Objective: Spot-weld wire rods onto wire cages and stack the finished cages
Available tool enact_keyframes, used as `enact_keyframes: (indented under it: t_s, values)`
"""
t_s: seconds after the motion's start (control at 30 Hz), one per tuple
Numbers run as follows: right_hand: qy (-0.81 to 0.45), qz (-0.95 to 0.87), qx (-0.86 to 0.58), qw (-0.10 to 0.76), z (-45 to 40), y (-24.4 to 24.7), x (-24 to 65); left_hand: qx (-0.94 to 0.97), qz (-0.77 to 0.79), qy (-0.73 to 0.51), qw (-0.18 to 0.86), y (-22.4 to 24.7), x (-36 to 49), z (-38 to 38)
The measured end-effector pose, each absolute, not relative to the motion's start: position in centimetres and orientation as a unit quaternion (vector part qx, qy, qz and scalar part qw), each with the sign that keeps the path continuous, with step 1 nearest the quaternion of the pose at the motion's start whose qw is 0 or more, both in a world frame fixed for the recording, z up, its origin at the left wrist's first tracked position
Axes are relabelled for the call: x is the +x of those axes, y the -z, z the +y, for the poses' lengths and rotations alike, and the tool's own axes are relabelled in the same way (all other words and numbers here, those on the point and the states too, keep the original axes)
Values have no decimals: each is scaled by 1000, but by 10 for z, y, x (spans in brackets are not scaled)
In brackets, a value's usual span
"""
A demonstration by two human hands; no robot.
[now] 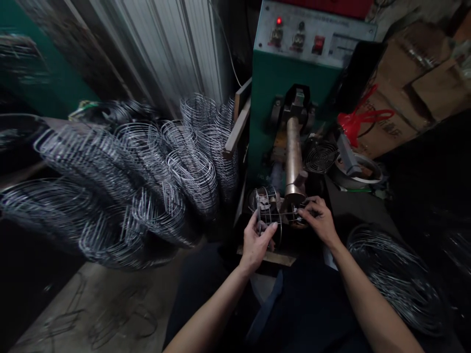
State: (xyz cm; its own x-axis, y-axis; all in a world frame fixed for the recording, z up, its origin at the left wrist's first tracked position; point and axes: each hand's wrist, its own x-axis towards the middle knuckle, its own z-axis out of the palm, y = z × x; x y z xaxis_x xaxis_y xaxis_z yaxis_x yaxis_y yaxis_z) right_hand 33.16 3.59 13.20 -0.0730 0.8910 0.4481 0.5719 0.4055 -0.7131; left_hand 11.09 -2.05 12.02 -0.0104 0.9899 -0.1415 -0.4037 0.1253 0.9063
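Note:
My left hand (257,241) is wrapped round a small round wire frame (270,215), its thumb and fingers on the wires. To the right, my right hand (319,219) has its fingers pinched at the end of a thin wire piece, too small to name for certain, just below the machine's brass-coloured cylinder (293,157). The wire frame sits to the left of and below the cylinder's tip. Behind stands the green machine (268,73), with a red light lit on its panel.
Stacks of bent wire rings (193,171) fill the left side. On the right are a wire coil (393,274), a round bowl (362,171) with a red plastic item (351,128) beside it, and cardboard boxes (405,93). A wooden bar (237,130) juts out left of the machine.

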Motion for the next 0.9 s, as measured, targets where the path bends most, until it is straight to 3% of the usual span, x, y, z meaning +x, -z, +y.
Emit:
enact_keyframes:
  t_s: [0.6, 0.8, 0.9]
  values:
    - [-194, -700, -526, 442, 47, -127, 334, 330, 422, -572, 621, -116, 116, -14]
    - [-278, -586, -540, 537, 20, -99, 360, 316, 443, -570, 615, -131, 107, -37]
    - [-283, -559, -567, 535, -23, -87, 370, 241, 437, -566, 656, -135, 101, -72]
